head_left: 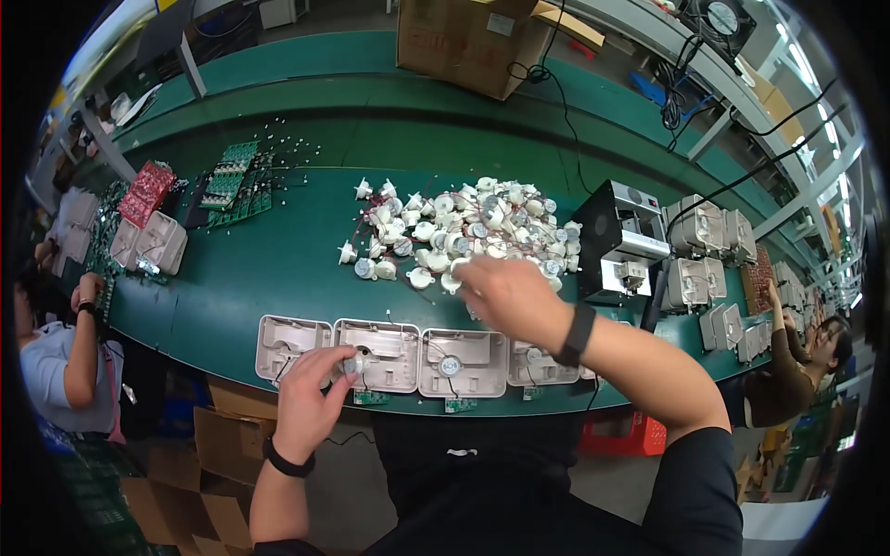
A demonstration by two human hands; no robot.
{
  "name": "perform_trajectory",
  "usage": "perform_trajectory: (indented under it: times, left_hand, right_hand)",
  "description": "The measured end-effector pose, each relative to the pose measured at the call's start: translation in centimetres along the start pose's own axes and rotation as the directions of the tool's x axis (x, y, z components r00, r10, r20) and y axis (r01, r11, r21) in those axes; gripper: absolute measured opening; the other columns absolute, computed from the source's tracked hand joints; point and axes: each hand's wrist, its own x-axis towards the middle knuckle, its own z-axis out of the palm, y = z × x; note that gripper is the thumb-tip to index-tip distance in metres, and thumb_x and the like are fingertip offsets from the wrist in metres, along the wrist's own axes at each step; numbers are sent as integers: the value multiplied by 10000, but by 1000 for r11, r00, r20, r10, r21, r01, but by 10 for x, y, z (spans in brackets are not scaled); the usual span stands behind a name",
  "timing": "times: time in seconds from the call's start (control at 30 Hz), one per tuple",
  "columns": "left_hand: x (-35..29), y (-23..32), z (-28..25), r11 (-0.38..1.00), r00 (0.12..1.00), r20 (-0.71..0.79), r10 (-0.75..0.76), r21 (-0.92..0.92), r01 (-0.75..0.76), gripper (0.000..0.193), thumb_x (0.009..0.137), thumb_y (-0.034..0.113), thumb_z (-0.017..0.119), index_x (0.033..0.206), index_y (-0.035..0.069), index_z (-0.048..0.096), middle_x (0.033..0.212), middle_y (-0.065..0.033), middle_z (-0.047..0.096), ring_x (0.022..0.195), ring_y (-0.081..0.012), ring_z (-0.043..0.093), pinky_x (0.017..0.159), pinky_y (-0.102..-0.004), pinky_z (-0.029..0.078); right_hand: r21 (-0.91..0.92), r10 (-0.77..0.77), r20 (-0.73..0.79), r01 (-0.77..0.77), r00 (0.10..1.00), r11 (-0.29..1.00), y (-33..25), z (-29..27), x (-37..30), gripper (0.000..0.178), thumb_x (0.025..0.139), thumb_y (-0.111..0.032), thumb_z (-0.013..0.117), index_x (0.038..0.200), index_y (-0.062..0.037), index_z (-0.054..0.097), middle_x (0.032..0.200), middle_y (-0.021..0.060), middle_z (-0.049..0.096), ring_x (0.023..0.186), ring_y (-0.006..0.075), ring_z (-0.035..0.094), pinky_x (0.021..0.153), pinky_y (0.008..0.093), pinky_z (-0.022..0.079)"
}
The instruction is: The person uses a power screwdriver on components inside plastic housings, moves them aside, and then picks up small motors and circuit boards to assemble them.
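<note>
Several open off-white plastic housings (488, 384) lie in a row along the table's near edge. Small green circuit boards (458, 405) hang by thin wires below some of them. Over the second housing from the left, my left hand (313, 394) pinches a small round part with a clear face (351, 365). At the near edge of a heap of white round parts with thin wires (491, 218), my right hand (514, 295) has its fingers curled together. What lies between those fingertips, if anything, is hidden. A round part (449, 365) sits inside the third housing.
A black-and-silver machine (623, 243) stands right of the heap, with stacked housings (695, 227) beyond. Green circuit boards (230, 176), a red bag (146, 193) and more housings (159, 246) lie at left. A cardboard box (459, 44) stands behind. Co-workers sit at both sides.
</note>
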Motion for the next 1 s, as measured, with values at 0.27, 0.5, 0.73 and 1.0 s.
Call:
perform_trajectory:
  times: [0.27, 0.5, 0.73, 1.0]
  left_hand:
    - [25, -12, 5, 985, 992, 40, 119, 121, -123, 316, 729, 53, 788, 1030, 76, 696, 1161, -104, 666, 1149, -328, 585, 957, -408, 480]
    - [21, -20, 11, 955, 968, 173, 181, 206, -215, 293, 745, 93, 785, 1023, 111, 693, 1159, -62, 662, 1237, -288, 530, 1027, -435, 423]
    - [22, -18, 14, 934, 984, 139, 109, 325, -150, 402, 707, 99, 811, 1085, 101, 675, 1117, -84, 667, 1204, -313, 549, 1032, -426, 426]
    - [28, 28, -1, 947, 984, -40, 176, 280, -158, 473, 698, 102, 831, 1128, 50, 642, 1059, -104, 672, 1130, -296, 586, 949, -399, 481]
  right_hand:
    - [-266, 97, -2, -94, 995, 959, 45, 46, 47, 168, 821, -167, 667, 919, -40, 615, 824, 143, 678, 751, 358, 666, 670, 469, 538]
    - [-71, 254, 23, -252, 967, 965, 41, 18, 47, 251, 857, -228, 689, 1013, -32, 666, 839, 187, 700, 791, 352, 683, 698, 459, 539]
    - [178, 258, -74, -242, 963, 954, 19, -51, 24, 296, 874, -191, 721, 1099, -6, 669, 828, 152, 698, 744, 237, 671, 687, 338, 528]
    - [725, 417, -363, -28, 833, 688, 10, -99, 8, 289, 938, -131, 675, 1185, 9, 620, 956, 26, 687, 858, 93, 623, 734, 249, 505]
